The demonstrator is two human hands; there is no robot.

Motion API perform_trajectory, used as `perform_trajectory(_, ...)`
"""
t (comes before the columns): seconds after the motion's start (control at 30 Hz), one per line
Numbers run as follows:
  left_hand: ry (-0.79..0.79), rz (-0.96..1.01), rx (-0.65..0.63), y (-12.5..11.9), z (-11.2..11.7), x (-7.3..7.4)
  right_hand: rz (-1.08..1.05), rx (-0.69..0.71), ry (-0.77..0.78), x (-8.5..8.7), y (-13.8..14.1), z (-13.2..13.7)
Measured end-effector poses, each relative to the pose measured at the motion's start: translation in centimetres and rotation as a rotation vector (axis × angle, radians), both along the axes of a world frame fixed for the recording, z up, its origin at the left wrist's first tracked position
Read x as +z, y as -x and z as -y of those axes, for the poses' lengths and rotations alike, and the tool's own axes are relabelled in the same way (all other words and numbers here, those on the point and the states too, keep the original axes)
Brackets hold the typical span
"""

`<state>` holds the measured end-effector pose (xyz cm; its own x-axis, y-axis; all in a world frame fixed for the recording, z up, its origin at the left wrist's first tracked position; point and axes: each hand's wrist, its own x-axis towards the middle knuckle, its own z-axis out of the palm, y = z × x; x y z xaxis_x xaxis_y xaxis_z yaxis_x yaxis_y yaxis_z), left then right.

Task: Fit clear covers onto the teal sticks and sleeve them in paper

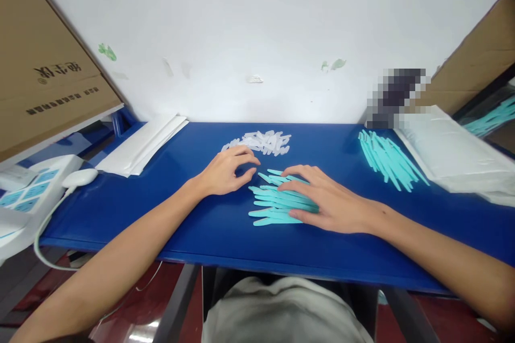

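A pile of thin turquoise plastic sticks (267, 204) with tapered ends lies on the blue table (193, 236) in front of me. My right hand (322, 198) rests over the right part of this pile, fingers apart and bent, hiding some of the sticks' ends. To the left of the pile, my left hand (229, 170) hovers or rests near the tabletop with thumb and forefinger parted and nothing seen between them. Just beyond it are small whitish translucent plastic pieces (265, 142) in a loose heap, partly behind the left fingers.
Another bundle of turquoise sticks (390, 161) lies at the right, beside a white plastic packet (458, 155). White flat sheets or bags (140, 144) are at the back left. A white device (30, 198) with a cable stands at the left edge, below a cardboard box (52, 64).
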<state>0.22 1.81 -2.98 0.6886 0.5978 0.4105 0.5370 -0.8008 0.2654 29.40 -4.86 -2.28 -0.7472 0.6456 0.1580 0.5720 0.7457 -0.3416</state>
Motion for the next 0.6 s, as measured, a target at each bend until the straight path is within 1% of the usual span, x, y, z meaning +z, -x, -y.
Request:
perform_trajectory(0.1, 0.019, -0.049, -0.018, -0.1, 0.3, 0.2, -0.015, 0.002, -0.01, -0.2, 0.0, -0.1)
perform_trajectory(0.27, 0.088, -0.118, -0.139, -0.9, 1.9, 0.9, -0.005, -0.015, -0.007, -0.4, 0.1, -0.2)
perform_trajectory(0.37, 0.154, -0.18, -0.187, -1.4, 2.8, 0.9, 0.004, -0.03, -0.001, -0.4, 0.0, -0.3)
perform_trajectory(0.47, 0.2, -0.225, -0.196, -1.8, 3.3, 0.8, 0.003, -0.038, -0.007, -0.4, 0.0, -0.4)
perform_trajectory(0.6, 0.239, -0.237, -0.174, -1.7, 3.3, 0.7, -0.004, -0.072, -0.046, -0.7, 0.0, -0.5)
